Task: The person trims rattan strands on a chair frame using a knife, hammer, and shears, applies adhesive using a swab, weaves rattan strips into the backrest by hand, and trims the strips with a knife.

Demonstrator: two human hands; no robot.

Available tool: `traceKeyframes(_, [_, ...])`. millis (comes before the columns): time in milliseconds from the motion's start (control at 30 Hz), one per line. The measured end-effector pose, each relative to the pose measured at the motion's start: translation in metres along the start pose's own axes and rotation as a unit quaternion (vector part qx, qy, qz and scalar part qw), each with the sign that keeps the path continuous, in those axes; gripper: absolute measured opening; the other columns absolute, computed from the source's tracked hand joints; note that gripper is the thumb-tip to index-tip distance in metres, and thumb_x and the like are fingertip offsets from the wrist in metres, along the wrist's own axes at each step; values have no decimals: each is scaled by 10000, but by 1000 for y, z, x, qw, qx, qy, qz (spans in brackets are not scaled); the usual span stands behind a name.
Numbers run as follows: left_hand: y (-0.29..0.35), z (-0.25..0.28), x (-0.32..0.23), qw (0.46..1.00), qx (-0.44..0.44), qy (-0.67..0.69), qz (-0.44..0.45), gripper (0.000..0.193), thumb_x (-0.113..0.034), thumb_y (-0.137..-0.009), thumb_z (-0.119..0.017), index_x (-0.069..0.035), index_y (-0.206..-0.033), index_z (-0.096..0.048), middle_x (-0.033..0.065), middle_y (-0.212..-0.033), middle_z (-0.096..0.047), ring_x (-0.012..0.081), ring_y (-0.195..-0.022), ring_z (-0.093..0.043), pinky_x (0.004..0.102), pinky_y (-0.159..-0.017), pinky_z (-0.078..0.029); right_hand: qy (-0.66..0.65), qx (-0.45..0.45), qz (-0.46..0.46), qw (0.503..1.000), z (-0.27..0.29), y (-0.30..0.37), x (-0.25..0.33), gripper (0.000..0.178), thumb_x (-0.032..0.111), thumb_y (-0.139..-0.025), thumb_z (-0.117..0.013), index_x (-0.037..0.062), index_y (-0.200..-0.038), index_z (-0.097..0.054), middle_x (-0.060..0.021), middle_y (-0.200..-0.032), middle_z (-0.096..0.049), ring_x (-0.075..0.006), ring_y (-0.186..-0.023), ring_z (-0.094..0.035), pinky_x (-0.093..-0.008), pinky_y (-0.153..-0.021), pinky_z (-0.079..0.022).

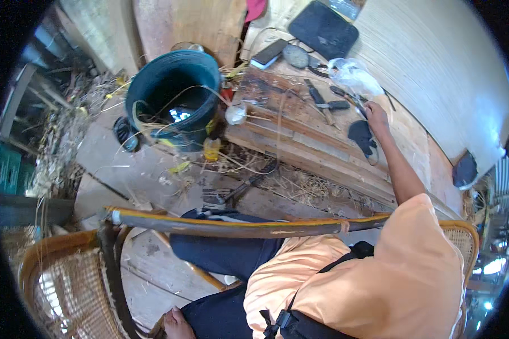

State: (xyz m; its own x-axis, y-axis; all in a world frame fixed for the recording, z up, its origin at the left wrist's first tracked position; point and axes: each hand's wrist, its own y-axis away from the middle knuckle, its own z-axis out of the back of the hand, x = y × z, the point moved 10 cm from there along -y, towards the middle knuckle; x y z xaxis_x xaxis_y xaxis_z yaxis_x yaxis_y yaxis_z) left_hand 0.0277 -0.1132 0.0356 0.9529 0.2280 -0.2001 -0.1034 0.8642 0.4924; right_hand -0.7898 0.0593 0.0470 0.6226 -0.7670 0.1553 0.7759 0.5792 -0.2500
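Observation:
My right hand [377, 118] reaches over the wooden bench, its fingers closed on the end of a slim tool [356, 103] with a metallic part; its exact kind I cannot make out. Just left of it lie dark-handled tools [336, 105], and a black glove-like piece [361, 135] rests below the hand. At the lower edge my left hand [178, 324] is beside my knee, next to a dark curved bar [114, 277]; its fingers are mostly hidden. Across my lap runs a long, slightly curved wooden piece [254, 228], dark with a yellow-brown edge.
A teal bucket [206, 121] with water and pale strips stands left of the bench [300, 144]. On the bench are a phone [270, 52], a grey stone [295, 56], a plastic bag [353, 76] and a black pad [323, 29]. Woven cane [76, 288] is at lower left.

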Motion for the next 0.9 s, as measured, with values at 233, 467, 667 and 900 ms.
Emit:
traceKeyframes(233, [1, -9, 42, 998, -65, 10, 14, 346, -328, -868, -505, -37, -832, -688, 206, -844, -648, 406, -814, -617, 492, -749, -474, 39, 55, 334, 940, -6, -83, 153, 356, 274, -935, -486, 53, -1199, -577, -141, -1199, -577, -262, -1115, -527, -381, -958, -405])
traceKeyframes(467, [-3, 6, 28, 994, -96, 44, -23, 286, -286, -866, -545, -34, -899, -678, 187, -874, -649, 359, -847, -621, 443, -768, -488, 27, 20, 171, 985, 44, -98, 69, 389, 321, -929, -480, -35, -989, -623, -161, -897, -569, -300, -813, -533, -402, -684, -436])
traceKeyframes(667, [-3, 113, -41, 911, -330, 141, -205, 222, -157, -872, -609, -40, -1059, -632, 149, -960, -640, 304, -824, -623, 357, -749, -497, -229, 256, 27, 939, 81, -25, 218, 367, 231, -904, -528, 72, -1234, -542, -65, -774, -579, -120, -567, -540, -232, -509, -445])
traceKeyframes(900, [-7, 222, -84, 838, -498, 69, -211, 165, -180, -886, -577, -101, -1025, -621, 124, -919, -624, 309, -843, -624, 399, -702, -505, -419, 652, 192, 602, 70, 227, 446, 498, 177, -750, -632, 1, -1209, -551, -67, -1001, -640, -119, -765, -600, -240, -685, -471])
